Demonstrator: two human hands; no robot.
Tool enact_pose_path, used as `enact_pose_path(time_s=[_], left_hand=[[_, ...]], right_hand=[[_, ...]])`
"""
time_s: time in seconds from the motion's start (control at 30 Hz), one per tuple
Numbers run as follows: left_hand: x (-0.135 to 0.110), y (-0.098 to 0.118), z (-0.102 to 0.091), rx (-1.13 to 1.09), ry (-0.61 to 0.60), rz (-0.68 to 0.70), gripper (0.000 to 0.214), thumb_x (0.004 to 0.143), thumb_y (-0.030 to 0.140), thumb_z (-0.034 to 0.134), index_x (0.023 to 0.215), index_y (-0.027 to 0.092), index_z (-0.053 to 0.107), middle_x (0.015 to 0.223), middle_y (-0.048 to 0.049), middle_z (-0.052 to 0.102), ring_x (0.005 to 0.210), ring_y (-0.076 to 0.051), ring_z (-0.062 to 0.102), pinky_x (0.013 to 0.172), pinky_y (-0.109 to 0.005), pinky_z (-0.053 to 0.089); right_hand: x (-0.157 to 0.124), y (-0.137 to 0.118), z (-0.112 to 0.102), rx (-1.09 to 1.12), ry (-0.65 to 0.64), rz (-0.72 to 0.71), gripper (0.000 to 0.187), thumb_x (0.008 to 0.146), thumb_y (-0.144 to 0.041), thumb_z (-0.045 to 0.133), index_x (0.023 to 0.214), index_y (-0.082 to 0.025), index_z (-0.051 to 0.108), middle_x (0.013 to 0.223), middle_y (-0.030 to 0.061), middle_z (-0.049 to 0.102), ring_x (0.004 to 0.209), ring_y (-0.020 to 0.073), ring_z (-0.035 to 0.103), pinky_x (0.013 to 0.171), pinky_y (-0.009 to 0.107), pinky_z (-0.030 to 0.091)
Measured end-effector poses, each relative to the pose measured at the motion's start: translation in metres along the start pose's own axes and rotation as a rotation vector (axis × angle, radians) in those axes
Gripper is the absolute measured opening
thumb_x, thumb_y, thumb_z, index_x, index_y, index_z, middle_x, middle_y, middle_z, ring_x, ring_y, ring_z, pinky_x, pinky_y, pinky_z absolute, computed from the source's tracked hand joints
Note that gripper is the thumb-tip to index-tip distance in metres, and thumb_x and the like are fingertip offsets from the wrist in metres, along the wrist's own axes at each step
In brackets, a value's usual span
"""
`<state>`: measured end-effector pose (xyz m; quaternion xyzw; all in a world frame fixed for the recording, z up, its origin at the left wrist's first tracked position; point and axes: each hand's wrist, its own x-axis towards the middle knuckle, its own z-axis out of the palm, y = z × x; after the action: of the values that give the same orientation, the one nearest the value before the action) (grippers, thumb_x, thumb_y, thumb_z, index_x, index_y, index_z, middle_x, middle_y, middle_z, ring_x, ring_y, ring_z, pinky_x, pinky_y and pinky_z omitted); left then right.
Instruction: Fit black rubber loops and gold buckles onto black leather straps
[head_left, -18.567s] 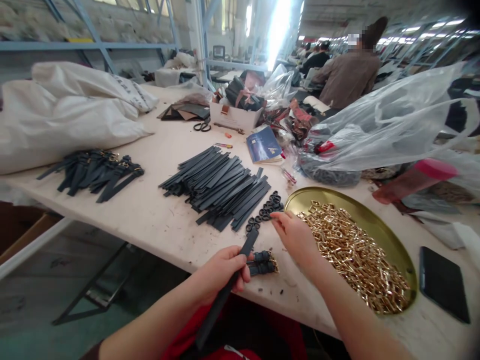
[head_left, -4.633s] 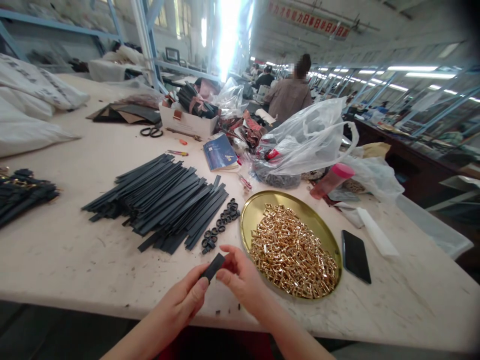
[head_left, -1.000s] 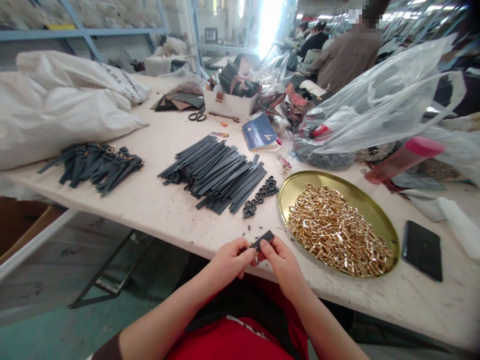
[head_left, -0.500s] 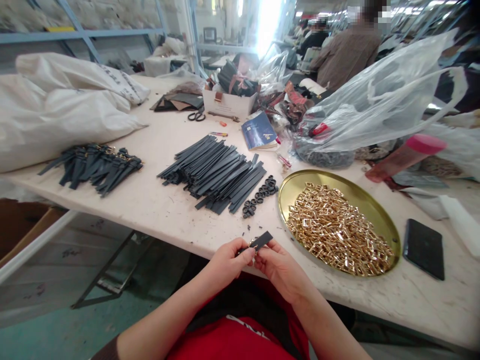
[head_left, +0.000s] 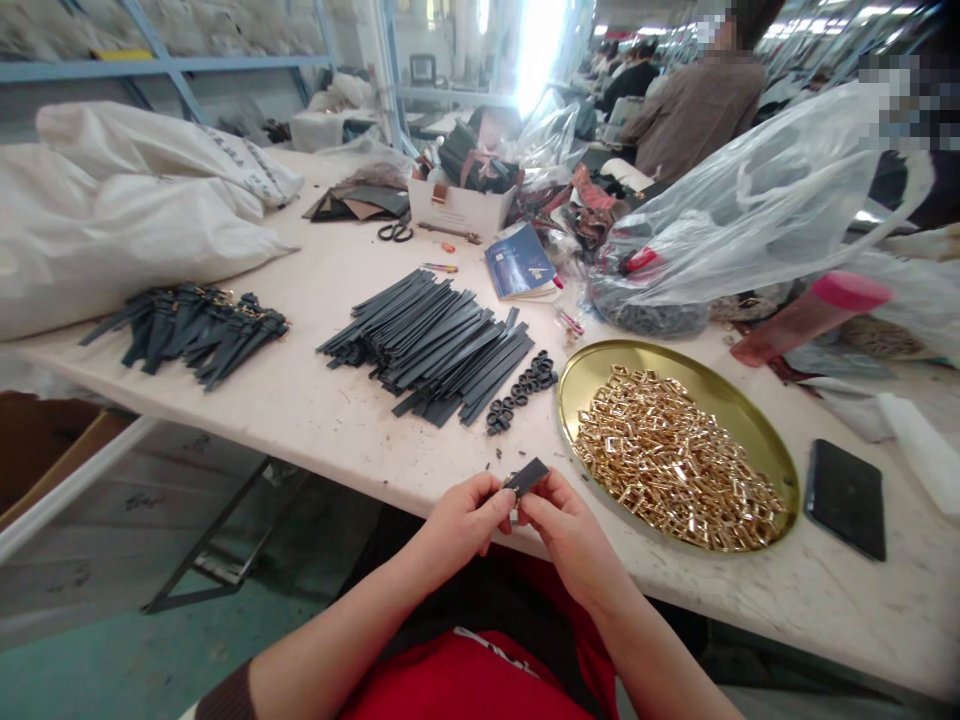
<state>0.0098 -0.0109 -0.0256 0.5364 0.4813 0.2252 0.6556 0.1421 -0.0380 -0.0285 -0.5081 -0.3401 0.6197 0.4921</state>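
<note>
My left hand [head_left: 461, 522] and my right hand [head_left: 564, 525] meet at the table's front edge, both pinched on the end of one black strap [head_left: 527, 476]. A small metal piece seems to sit between the fingertips, too small to make out. Beyond the hands lie a pile of black straps [head_left: 435, 345], a row of small black loops [head_left: 521, 394] and a round gold tray [head_left: 780, 465] heaped with gold buckles [head_left: 671, 460].
A bundle of straps with buckles [head_left: 191, 330] lies far left beside white sacks [head_left: 120, 215]. A black phone [head_left: 845, 497] lies right of the tray. A blue booklet [head_left: 519, 264], scissors [head_left: 394, 232], a white box [head_left: 461, 205] and plastic bags [head_left: 742, 215] sit behind; people stand beyond.
Over the last second both hands stay together on the strap end with small finger shifts. Earlier the left hand held a long strap while the right reached toward the tray.
</note>
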Motion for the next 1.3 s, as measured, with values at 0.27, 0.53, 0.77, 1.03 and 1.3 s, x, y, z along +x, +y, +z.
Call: enact_pose_path(time_s=[0.27,0.53,0.77,1.03,1.3], left_hand=[[-0.003,0.002,0.001,0.037,0.033,-0.013,0.022,0.08,0.037,0.042,0.07,0.017,0.048,0.05,0.0069,0.045,0.037,-0.006,0.035,0.038,-0.017,0.029],[-0.001,0.001,0.003,0.144,0.085,-0.006,0.024,0.08,0.035,0.04,0.064,0.018,0.046,0.048,0.0064,0.043,0.04,-0.008,0.036,0.043,-0.02,0.029],[-0.008,0.013,-0.007,0.358,0.002,0.051,0.033,0.078,0.045,0.046,0.06,0.017,0.049,0.051,0.0047,0.049,0.049,-0.01,0.043,0.05,-0.021,0.03],[0.013,0.015,-0.019,0.175,-0.076,0.056,0.022,0.078,0.034,0.048,0.093,0.018,0.05,0.056,0.0057,0.052,0.05,-0.01,0.049,0.051,-0.02,0.038],[0.031,0.006,-0.024,0.145,0.033,-0.011,0.023,0.081,0.04,0.039,0.08,0.018,0.047,0.049,0.0074,0.044,0.04,-0.008,0.037,0.042,-0.019,0.031]], right_hand=[[0.005,-0.002,-0.005,-0.184,0.064,-0.089,0.015,0.075,-0.034,0.057,0.076,-0.019,0.054,0.069,-0.0025,0.055,0.065,0.0121,0.05,0.063,0.024,0.04],[0.001,0.002,-0.007,-0.573,0.141,-0.39,0.009,0.076,-0.029,0.055,0.078,-0.021,0.056,0.075,0.0022,0.059,0.072,0.0174,0.053,0.068,0.031,0.041],[0.004,-0.001,-0.014,-0.476,-0.057,-0.142,0.013,0.076,-0.031,0.056,0.071,-0.019,0.053,0.063,-0.0024,0.055,0.061,0.0135,0.05,0.058,0.025,0.04],[0.041,-0.027,-0.029,-0.571,-0.267,-0.203,0.031,0.087,-0.038,0.038,0.077,-0.018,0.06,0.064,0.0007,0.058,0.061,0.0144,0.053,0.058,0.026,0.041],[0.149,-0.048,-0.052,-1.289,0.061,-0.514,0.011,0.075,-0.013,0.053,0.075,-0.019,0.062,0.078,0.0053,0.058,0.074,0.0183,0.053,0.069,0.029,0.037]])
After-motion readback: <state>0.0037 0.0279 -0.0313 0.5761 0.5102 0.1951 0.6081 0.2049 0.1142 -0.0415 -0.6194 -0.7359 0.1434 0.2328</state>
